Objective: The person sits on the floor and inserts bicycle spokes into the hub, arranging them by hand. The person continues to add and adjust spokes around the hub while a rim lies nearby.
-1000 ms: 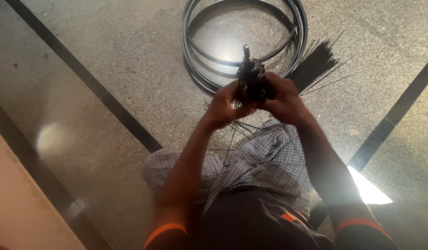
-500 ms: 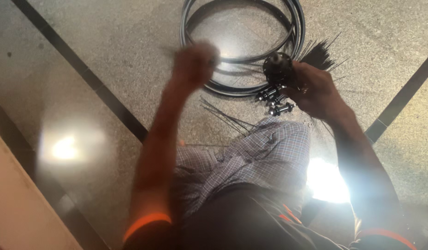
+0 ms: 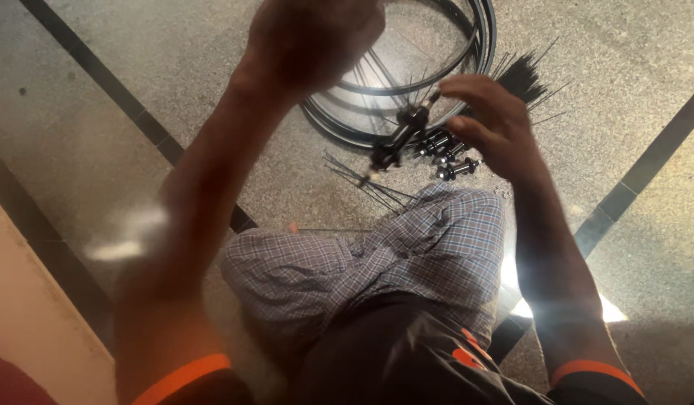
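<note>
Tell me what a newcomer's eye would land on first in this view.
The raised left hand fills the top centre, blurred, so whether it grips anything cannot be told. To its right, the right hand is spread open just above a dark wheel hub with thin spokes fanning from it. Behind them, black bicycle rims lie stacked on the speckled stone floor, beside a bundle of loose spokes.

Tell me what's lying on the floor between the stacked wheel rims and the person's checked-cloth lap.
In the head view, loose black hubs and thin spokes lie between the rims and the lap.
</note>
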